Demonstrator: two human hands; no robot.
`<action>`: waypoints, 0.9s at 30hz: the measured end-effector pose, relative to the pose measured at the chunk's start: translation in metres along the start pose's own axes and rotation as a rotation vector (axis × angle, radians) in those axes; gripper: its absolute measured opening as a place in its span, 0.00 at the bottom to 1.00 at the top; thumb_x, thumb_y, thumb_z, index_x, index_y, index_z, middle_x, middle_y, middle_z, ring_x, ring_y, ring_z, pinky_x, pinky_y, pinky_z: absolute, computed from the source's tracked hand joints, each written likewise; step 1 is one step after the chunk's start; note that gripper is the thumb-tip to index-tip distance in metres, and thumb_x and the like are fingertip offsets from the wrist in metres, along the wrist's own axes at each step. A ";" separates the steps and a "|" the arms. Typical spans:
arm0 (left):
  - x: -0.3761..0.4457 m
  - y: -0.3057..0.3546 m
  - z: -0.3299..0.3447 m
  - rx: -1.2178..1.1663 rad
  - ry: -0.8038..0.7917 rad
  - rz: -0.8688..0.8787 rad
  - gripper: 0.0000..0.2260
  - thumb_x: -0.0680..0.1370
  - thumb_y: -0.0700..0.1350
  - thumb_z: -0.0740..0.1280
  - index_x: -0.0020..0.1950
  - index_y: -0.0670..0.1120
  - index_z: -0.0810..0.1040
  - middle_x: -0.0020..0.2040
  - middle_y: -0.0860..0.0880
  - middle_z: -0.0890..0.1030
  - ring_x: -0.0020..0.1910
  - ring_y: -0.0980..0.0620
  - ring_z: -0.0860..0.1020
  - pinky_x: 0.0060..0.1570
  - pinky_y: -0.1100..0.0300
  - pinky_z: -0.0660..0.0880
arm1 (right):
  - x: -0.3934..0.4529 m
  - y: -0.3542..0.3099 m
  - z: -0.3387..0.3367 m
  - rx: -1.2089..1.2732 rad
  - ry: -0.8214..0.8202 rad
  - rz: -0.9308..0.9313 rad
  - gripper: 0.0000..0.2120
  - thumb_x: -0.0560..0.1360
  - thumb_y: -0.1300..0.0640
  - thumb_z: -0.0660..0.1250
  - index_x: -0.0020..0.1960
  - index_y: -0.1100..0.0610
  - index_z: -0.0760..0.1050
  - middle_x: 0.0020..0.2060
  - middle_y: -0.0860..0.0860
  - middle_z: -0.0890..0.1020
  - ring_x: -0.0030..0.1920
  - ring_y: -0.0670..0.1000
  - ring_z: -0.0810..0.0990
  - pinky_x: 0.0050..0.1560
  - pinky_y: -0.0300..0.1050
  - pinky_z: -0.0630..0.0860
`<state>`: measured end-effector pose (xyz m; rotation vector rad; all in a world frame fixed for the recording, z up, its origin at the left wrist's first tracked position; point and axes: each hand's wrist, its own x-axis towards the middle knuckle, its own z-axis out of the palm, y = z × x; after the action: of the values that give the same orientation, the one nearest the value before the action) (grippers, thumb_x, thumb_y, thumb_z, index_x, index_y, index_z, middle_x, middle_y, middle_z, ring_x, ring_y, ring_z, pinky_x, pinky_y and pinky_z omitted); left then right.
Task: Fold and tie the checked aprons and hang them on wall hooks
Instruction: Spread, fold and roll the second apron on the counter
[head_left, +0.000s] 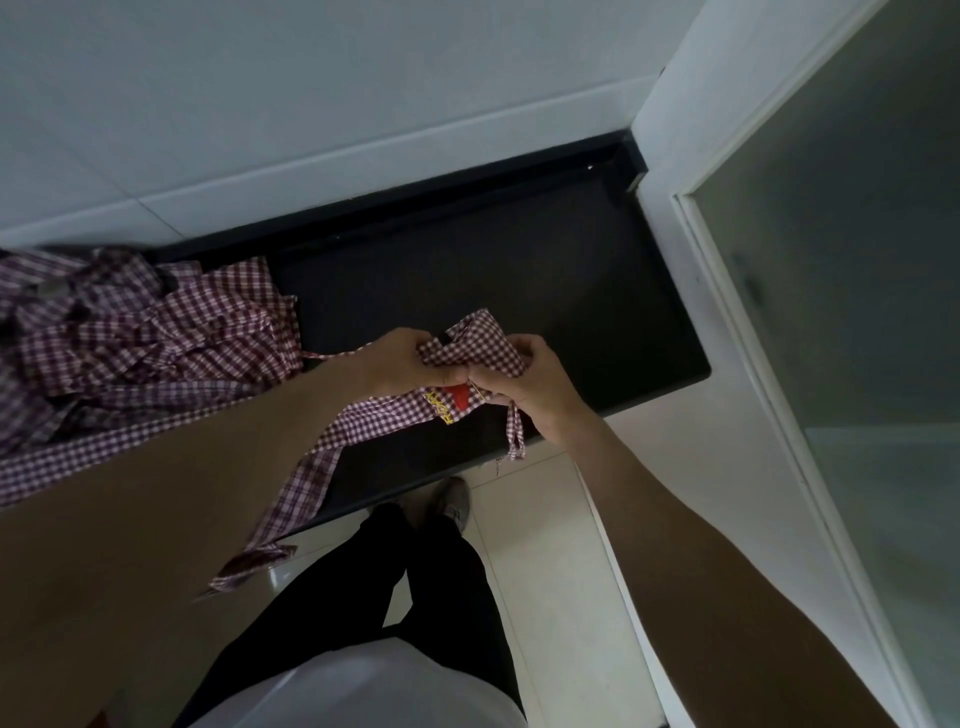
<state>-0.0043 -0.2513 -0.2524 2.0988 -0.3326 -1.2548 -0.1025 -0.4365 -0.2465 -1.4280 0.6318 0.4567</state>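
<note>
Over a black counter (519, 270), both hands (400, 364) (524, 387) pinch a checked apron (478, 343) between them.

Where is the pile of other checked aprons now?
In the head view, the pile of aprons lies at left on the black counter, beside the left hand.

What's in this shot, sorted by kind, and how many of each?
Hands: 2, left hand and right hand, both gripping one apron
Apron in hand: 1
Apron pile on the counter: 1 heap; its aprons are too tangled to count
Black counter: 1
Shoe: 1
Total: 6
</note>
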 end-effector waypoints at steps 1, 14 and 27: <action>-0.002 0.000 -0.001 -0.011 -0.016 0.007 0.25 0.64 0.67 0.69 0.51 0.49 0.78 0.47 0.51 0.82 0.49 0.51 0.80 0.46 0.60 0.75 | 0.000 -0.001 0.001 0.045 -0.010 0.007 0.35 0.65 0.61 0.80 0.66 0.57 0.66 0.60 0.54 0.75 0.59 0.55 0.79 0.50 0.47 0.82; -0.021 0.000 -0.050 0.288 -0.213 -0.011 0.18 0.69 0.63 0.72 0.52 0.54 0.82 0.51 0.57 0.82 0.51 0.57 0.80 0.62 0.54 0.74 | -0.007 -0.022 0.002 0.727 0.128 0.117 0.18 0.74 0.57 0.72 0.62 0.61 0.76 0.61 0.60 0.81 0.62 0.60 0.79 0.63 0.59 0.77; -0.028 0.028 -0.041 -0.142 -0.349 -0.190 0.18 0.73 0.51 0.75 0.61 0.46 0.79 0.56 0.45 0.84 0.55 0.45 0.82 0.63 0.43 0.75 | -0.010 -0.025 0.022 -0.491 0.596 -0.485 0.19 0.75 0.56 0.72 0.64 0.61 0.75 0.56 0.54 0.81 0.56 0.49 0.79 0.58 0.43 0.77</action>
<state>0.0194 -0.2405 -0.2018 1.8218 -0.1898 -1.7103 -0.0912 -0.4165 -0.2202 -2.1447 0.6312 -0.2353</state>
